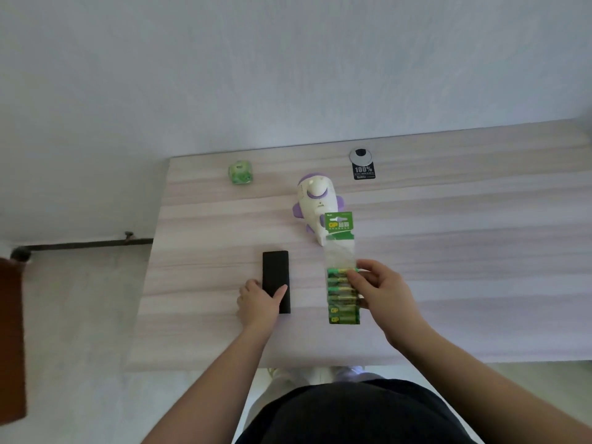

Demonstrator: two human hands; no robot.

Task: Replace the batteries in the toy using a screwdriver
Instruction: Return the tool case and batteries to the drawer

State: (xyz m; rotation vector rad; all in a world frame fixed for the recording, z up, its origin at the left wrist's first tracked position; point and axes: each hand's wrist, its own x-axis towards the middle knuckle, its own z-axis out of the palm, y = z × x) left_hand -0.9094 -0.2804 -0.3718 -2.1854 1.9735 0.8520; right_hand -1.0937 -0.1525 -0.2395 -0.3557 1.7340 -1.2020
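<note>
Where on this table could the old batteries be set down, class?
Bare table lies right of the battery pack and toy. Another patch lies left of the black case, below the green cube. The middle is crowded: left hand on case, right hand on pack.

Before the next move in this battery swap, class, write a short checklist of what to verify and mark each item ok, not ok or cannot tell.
1. New batteries at hand: ok; right hand grips the green strip pack of batteries.
2. White and purple toy within reach: ok, lying on the pale wooden table beyond the pack.
3. Screwdriver located: cannot tell; none is plainly visible.
4. Flat black rectangular case secured: ok, left hand holds its near end.
5. Toy's battery cover opened: cannot tell, not visible.
</note>
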